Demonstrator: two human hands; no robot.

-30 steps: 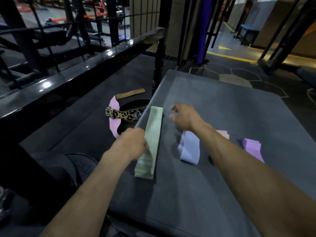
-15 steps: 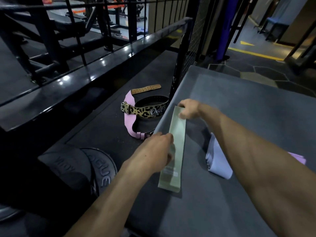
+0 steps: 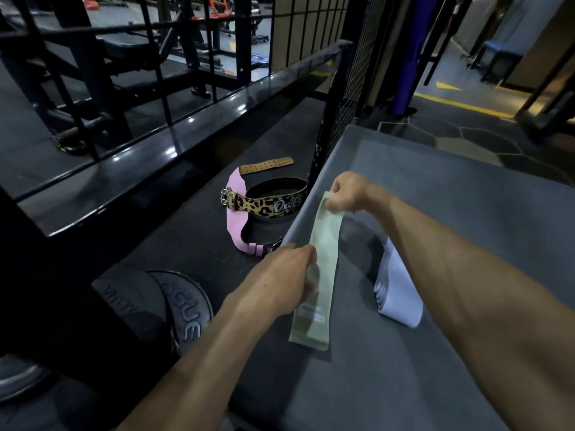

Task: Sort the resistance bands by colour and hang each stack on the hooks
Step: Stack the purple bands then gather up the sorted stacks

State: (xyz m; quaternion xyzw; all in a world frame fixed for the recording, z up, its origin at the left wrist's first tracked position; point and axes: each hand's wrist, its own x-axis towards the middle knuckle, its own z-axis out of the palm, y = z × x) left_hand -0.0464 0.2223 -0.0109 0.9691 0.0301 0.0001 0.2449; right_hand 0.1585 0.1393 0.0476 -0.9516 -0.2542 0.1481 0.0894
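— Bands first: where did they sit, and on what?

— On a grey padded tabletop (image 3: 466,231). The green stack of bands (image 3: 320,275) lay along its left edge, and a pale lilac stack (image 3: 396,293) lay just right of it, partly behind the right forearm.

— And the room around it?

— A gym. Left of both hands, down on the dark floor, lay a leopard-print lifting belt (image 3: 264,203) with a pink belt (image 3: 236,219) curled against it and a tan strap (image 3: 267,164) just beyond. Black weight plates (image 3: 183,309) leaned below the left wrist. A black rail (image 3: 186,129) and a wire cage ran past the far side, with yellow floor lines off to the right.

— What about the grip?

— The right hand (image 3: 348,191) pinched the far end of the green stack, fingers curled tight on it, that end lifted off the pad. The left hand (image 3: 286,275) clamped the stack's left edge about midway, fingers wrapped round it. The near end of the stack rested on the tabletop, below the left hand.

— Did either hand touch the lilac stack?

— The hands did not. Whether the right forearm did, I could not tell.
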